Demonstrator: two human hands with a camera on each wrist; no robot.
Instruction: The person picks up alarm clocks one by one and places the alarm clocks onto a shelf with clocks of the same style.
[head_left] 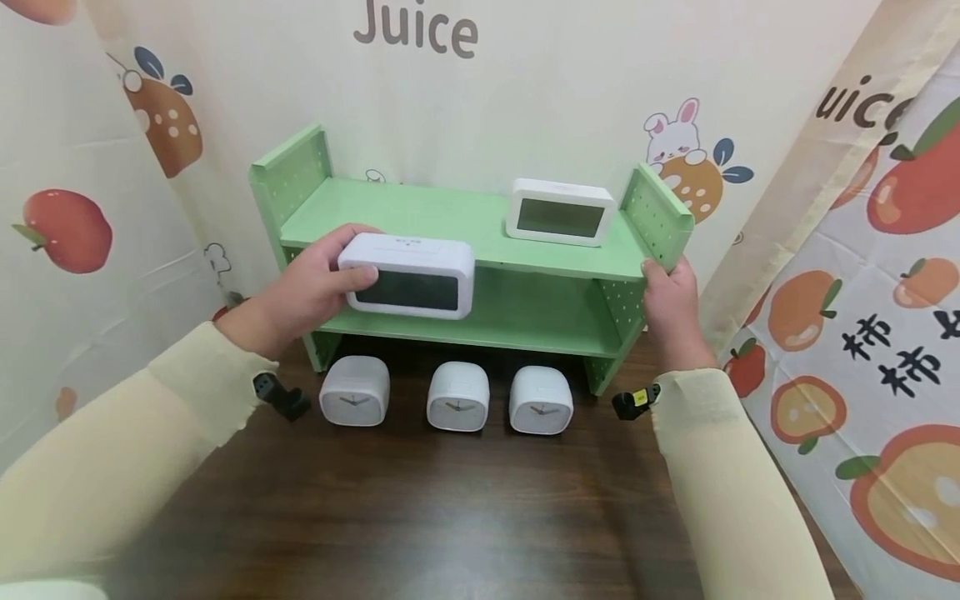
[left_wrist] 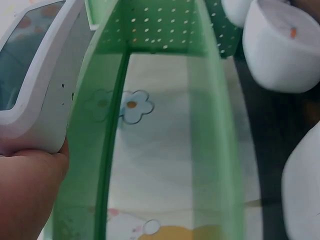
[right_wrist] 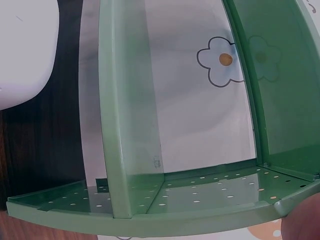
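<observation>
Apparently mid-placing, the left hand, fingers closed round a clock, holds it before the shelf, left of the second clock on top, so a level set-down seems called for, while the right hand has its fingers curled round the side panel.

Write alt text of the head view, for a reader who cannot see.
A person's left hand holds a white, dark-screened device in front of a green shelf, whose right end the right hand grips. A similar device stands on the top board; three white dial clocks stand below on dark wood.
</observation>
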